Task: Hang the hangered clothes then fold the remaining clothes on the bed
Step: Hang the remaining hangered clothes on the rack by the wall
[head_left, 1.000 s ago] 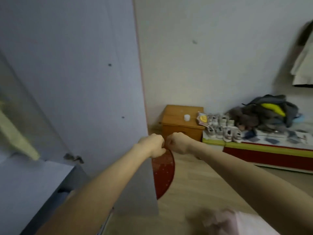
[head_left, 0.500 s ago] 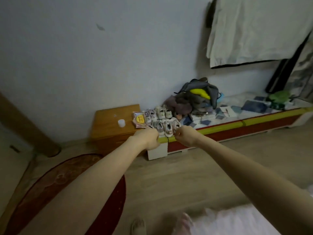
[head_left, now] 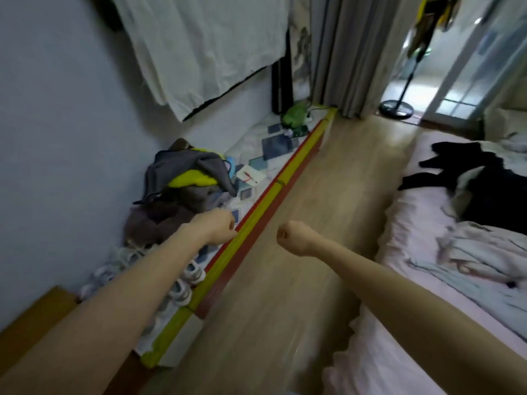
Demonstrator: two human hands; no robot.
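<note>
My left hand [head_left: 218,228] and my right hand [head_left: 293,236] are stretched out in front of me as fists over the wooden floor, a short gap between them, and neither holds anything. At the right lies the bed with a pink sheet [head_left: 410,212]. A black garment [head_left: 484,181] is spread on it further back. A crumpled pale grey-pink garment [head_left: 479,252] lies nearer to me. Both hands are well left of the bed and clear of the clothes.
A low platform with a yellow and red edge [head_left: 256,215] runs along the left wall, carrying a pile of dark clothes [head_left: 185,189] and small shoes [head_left: 182,283]. A white cloth [head_left: 205,44] hangs above. Grey curtains [head_left: 350,52] and a fan stand [head_left: 396,106] are ahead.
My view has swung right from the wardrobe door past the wooden cabinet to the bed. My fists, which were touching, have drawn apart.
</note>
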